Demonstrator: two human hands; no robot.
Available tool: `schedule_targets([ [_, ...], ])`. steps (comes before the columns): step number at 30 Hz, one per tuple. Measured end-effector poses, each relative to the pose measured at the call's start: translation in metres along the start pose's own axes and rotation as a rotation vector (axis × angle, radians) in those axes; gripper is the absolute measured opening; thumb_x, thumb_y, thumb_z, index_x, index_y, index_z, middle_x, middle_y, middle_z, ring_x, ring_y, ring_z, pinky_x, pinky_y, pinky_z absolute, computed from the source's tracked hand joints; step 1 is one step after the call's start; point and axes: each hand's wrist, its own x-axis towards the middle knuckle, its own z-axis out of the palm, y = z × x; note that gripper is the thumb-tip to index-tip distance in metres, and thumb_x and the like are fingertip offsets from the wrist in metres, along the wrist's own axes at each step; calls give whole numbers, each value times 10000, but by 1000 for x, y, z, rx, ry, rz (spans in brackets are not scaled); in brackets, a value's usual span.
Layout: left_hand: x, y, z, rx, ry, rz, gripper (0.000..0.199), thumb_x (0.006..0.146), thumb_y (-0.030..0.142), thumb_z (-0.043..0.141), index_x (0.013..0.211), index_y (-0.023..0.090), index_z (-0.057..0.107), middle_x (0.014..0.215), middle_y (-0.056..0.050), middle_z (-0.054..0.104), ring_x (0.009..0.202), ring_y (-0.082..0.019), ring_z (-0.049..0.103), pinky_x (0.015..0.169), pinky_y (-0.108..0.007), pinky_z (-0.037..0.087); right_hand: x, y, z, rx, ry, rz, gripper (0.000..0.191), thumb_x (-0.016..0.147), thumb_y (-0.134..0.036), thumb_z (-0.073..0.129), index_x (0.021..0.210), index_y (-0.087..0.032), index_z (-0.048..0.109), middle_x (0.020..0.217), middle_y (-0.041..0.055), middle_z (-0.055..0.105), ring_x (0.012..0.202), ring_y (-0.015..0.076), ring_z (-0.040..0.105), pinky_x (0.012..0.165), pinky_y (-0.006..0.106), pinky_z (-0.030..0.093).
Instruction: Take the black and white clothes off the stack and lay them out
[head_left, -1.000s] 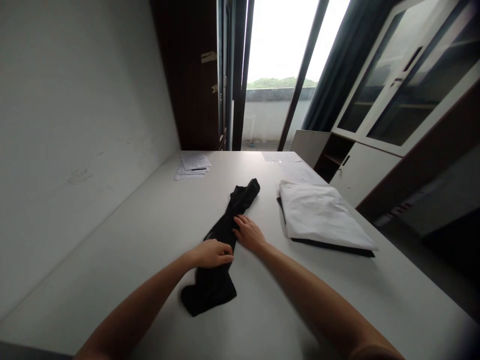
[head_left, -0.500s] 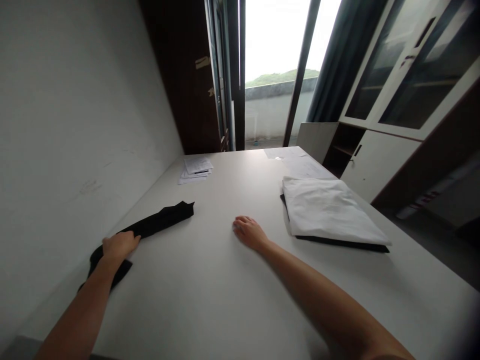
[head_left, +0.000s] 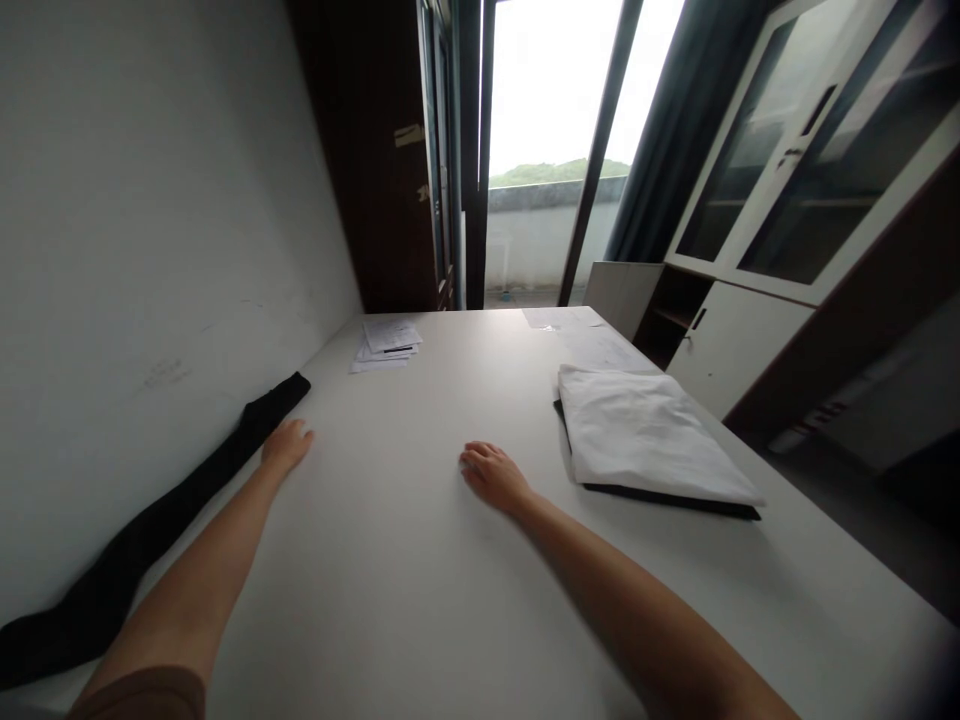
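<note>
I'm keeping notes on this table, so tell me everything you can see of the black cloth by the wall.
The black cloth is a long, narrow, plain strip of what looks like soft fabric, gathered rather than spread. It lies on the white table along the wall, its near end cut off by the picture's left edge. The left hand is beside its far part; whether they touch is unclear.

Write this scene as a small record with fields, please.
left hand: close beside the black cloth; contact unclear
right hand: on the white table, apart from both cloths
black cloth: long and narrow, lying along the wall
white cloth: folded, on top of dark fabric, right of right hand
papers: loose pile, far left
</note>
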Motion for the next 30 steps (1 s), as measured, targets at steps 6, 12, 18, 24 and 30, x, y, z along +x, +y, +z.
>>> schedule_targets([
  [6, -24, 60, 37, -109, 147, 196, 465, 964, 355, 431, 1325, 143, 634, 1436, -143, 595, 1356, -265, 520, 1186, -393, 345, 10, 15, -35, -87, 82, 129, 215, 995, -266, 530, 1040, -237, 738, 1166, 72, 720, 1126, 236, 620, 1012, 367, 440],
  [12, -49, 95, 41, -187, 208, 273, 410, 951, 310, 451, 1264, 145, 659, 1363, -147, 635, 1304, -271, 552, 1173, -401, 372, 3, 75, -126, -359, 433, 501, 299, 1007, -339, 495, 1185, -183, 678, 1185, 132, 679, 1125, 290, 579, 997, 396, 423],
  [18, -71, 159, 32, -214, 163, 449, 397, 949, 283, 482, 1292, 161, 639, 1376, -141, 614, 1292, -269, 539, 1165, -410, 365, -15, 128, -150, -490, 239, 762, 455, 988, -492, 532, 1308, -176, 601, 1225, 166, 640, 1153, 312, 582, 904, 379, 468],
  [24, -80, 233, 25, -279, 142, 458, 369, 948, 244, 494, 1278, 168, 641, 1317, -134, 629, 1250, -261, 543, 1137, -391, 369, 11, 162, -147, -539, 10, 850, 558, 957, -554, 566, 1346, -153, 578, 1295, 210, 604, 1184, 334, 594, 934, 417, 480],
  [30, -104, 266, 18, -367, 115, 586, 359, 942, 240, 533, 1282, 192, 637, 1334, -115, 621, 1246, -250, 535, 1126, -393, 375, 29, 164, -135, -500, -72, 952, 417, 941, -361, 604, 1249, -92, 684, 1231, 257, 659, 1198, 352, 620, 932, 405, 484],
])
